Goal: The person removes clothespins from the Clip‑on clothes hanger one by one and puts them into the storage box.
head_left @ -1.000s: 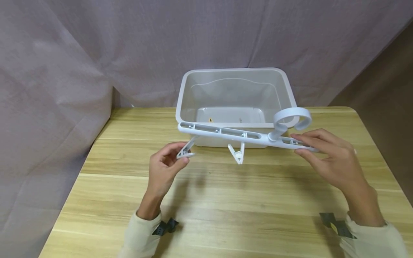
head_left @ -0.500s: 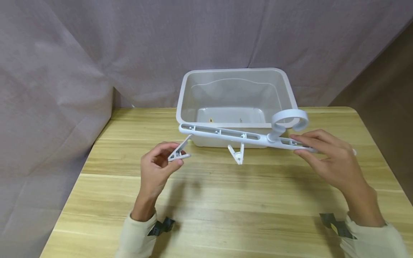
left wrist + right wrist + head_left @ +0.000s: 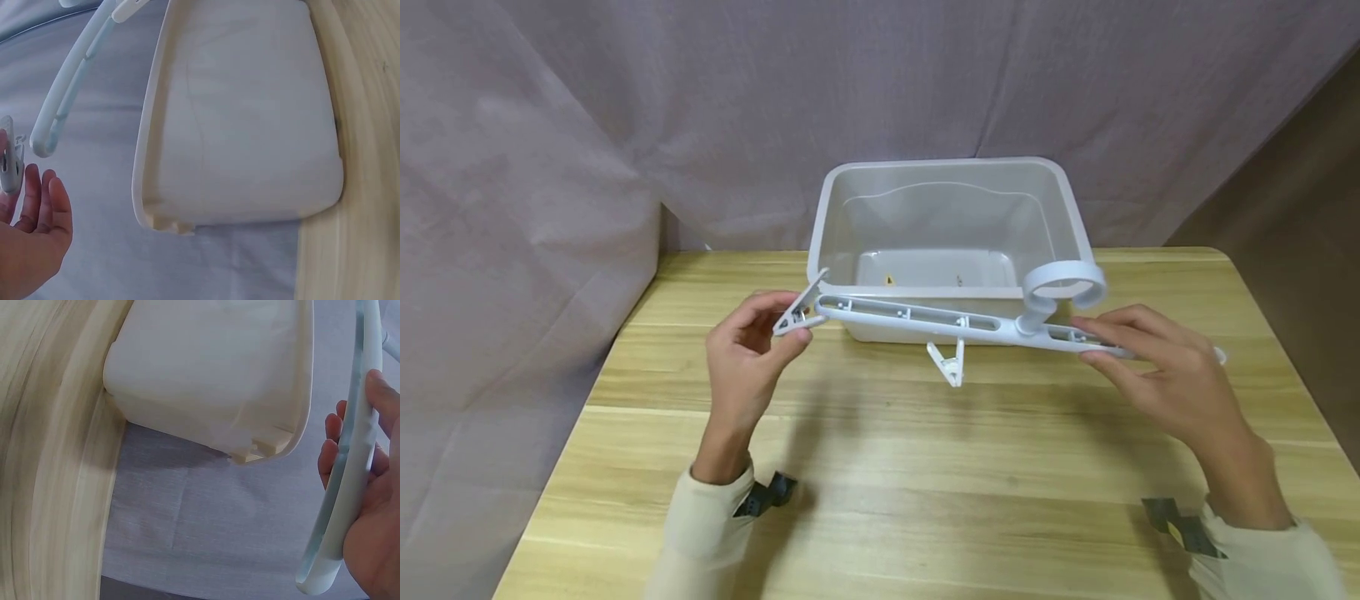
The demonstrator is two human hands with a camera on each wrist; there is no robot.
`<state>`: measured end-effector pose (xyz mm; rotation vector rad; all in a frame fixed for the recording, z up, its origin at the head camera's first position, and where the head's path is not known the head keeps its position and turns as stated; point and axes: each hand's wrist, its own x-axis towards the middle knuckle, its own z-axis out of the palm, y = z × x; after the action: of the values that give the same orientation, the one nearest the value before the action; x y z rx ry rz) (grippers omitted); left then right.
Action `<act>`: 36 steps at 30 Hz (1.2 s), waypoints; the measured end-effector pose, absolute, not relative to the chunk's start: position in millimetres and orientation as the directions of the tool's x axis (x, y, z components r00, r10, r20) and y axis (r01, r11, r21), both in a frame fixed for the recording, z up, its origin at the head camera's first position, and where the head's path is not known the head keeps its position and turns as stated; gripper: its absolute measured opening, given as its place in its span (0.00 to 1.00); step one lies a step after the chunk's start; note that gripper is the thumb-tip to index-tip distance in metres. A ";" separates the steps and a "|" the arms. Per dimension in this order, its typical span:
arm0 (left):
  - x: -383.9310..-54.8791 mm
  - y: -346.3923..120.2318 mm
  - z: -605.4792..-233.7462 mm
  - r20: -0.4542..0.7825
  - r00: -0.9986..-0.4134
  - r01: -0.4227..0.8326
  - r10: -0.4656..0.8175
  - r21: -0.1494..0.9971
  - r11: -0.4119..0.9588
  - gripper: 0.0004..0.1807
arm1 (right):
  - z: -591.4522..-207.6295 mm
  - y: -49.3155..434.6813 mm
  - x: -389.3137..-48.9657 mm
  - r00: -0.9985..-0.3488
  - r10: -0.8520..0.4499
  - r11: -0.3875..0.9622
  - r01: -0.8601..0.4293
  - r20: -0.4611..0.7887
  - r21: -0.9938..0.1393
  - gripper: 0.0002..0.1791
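Note:
In the head view my right hand (image 3: pixel 1180 379) grips the right part of a white clip hanger (image 3: pixel 917 324), fingers above the bar and thumb below. The hanger's round hook (image 3: pixel 1062 271) stands up from the bar. One white clip (image 3: pixel 959 354) hangs under its middle. My left hand (image 3: pixel 737 354) pinches another white clip (image 3: pixel 806 295) at the bar's left end. In the left wrist view that clip (image 3: pixel 9 164) shows a gap from the bar's rounded end (image 3: pixel 42 145). The right wrist view shows my fingers (image 3: pixel 333 427) wrapped round the slotted bar (image 3: pixel 359 456).
A pale grey plastic bin (image 3: pixel 951 164) stands at the table's back edge, behind the hanger, with small stickers on its floor. The wooden table (image 3: pixel 940 500) spreads in front, and a grey curtain (image 3: pixel 737 108) hangs behind it.
My left hand has moved left and then up, bringing its clip from below the bar to beside the bar's left end. The hook has shifted slightly left and down; my right hand keeps its grip.

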<state>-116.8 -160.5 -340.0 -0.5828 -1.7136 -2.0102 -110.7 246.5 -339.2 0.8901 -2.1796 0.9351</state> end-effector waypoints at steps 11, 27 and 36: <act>-140.4 -157.0 -331.5 0.629 -0.777 0.627 0.015 0.776 -0.064 0.22 | -338.9 248.7 -109.9 -0.601 -0.349 0.547 -0.753 0.719 -0.364 0.30; -170.6 -153.8 -320.6 0.587 -0.808 0.590 0.052 0.806 0.054 0.16 | -337.8 248.0 -108.3 -0.603 -0.356 0.545 -0.755 0.714 -0.366 0.29; -193.3 -154.3 -327.5 0.516 -0.856 0.516 0.034 0.849 0.116 0.16 | -337.6 243.8 -106.4 -0.611 -0.356 0.558 -0.746 0.707 -0.363 0.31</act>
<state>-193.3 -154.3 -327.5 -0.5351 -2.0322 -1.7910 -106.4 243.8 -337.6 0.8814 -2.2199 0.8901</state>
